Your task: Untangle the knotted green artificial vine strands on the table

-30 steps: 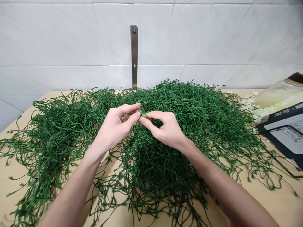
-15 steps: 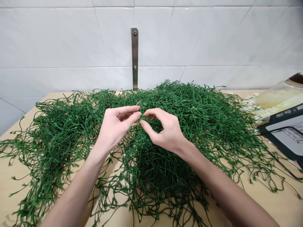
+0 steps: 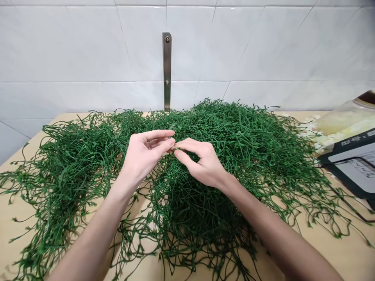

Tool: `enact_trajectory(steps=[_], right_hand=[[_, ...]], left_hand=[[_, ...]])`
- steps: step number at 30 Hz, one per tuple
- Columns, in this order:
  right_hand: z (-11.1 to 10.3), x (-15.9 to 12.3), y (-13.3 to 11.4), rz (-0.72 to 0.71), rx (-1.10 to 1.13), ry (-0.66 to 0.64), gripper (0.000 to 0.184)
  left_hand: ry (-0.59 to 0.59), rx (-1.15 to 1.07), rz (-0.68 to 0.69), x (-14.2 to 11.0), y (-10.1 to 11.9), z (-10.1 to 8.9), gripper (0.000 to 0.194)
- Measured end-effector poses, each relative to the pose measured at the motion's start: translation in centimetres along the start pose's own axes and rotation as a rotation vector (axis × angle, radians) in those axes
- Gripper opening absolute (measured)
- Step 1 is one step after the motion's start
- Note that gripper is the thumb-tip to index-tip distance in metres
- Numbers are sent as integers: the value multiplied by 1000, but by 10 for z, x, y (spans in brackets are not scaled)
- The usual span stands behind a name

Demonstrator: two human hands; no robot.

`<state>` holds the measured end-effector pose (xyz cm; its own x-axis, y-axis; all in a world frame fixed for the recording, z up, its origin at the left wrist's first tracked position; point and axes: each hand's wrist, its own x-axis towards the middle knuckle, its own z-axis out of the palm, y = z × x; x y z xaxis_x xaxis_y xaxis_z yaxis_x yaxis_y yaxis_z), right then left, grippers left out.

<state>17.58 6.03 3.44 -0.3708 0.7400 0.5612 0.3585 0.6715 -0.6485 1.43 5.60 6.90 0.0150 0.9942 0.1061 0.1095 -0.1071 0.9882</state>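
A big tangled heap of thin green plant stems [image 3: 243, 132], curly and with small leafy tips, spreads over the wooden table [image 3: 17, 156]. Above its middle my two hands meet at the fingertips. My left hand [image 3: 146, 152] is closed in a pinch of thumb and fingers. From the other side, my right hand [image 3: 202, 160] pinches at the same spot with thumb and forefinger. Something tiny and pale green shows between the fingertips, too small to name for certain. Stems lie beneath both hands and forearms.
A metal bracket [image 3: 166, 70] with bolts is fixed to the white tiled wall [image 3: 88, 43] behind the table. At the right stands a dark-framed panel [image 3: 354, 164] with printed characters, beside a yellowish printed package [image 3: 348, 121] and a thin black cable or rod [image 3: 348, 207].
My right hand's fingers have closed from a spread curve into a pinch and moved slightly left, meeting my left fingertips. The left hand stays almost in place. The heap looks the same.
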Motion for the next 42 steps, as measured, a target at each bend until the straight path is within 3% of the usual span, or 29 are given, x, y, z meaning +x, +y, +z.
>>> enact_trajectory(steps=[6, 11, 18, 25, 30, 34, 36, 38, 40, 42], right_hand=[[5, -2, 3, 0, -38, 37, 25], [6, -2, 4, -100, -52, 80, 18], [-3, -2, 1, -140, -186, -136, 22], [0, -2, 2, -166, -250, -145, 22], [3, -5, 2, -291, -290, -212, 26], [-2, -5, -3, -158, -369, -345, 20], [-7, -3, -4, -83, -375, -241, 14], [-13, 0, -3, -84, -333, 6, 17], [-18, 4, -2, -98, -288, 228, 34], [-22, 6, -3, -105, -289, 320, 53]], left_hand=[[-74, -2, 4, 1, -4, 3, 29], [-112, -14, 15, 0, 0, 3, 25], [-128, 5, -2, 0, 5, -2, 21], [-126, 65, 24, 3, 1, -3, 21], [-77, 77, 57, 7, -5, -7, 17], [-22, 47, 121, 8, 5, -22, 23], [-89, 9, 132, 5, 15, -32, 27], [-178, -4, 130, 0, 25, -42, 27], [-232, -8, 140, -6, 33, -52, 23], [-268, -47, 147, -11, 37, -59, 19]])
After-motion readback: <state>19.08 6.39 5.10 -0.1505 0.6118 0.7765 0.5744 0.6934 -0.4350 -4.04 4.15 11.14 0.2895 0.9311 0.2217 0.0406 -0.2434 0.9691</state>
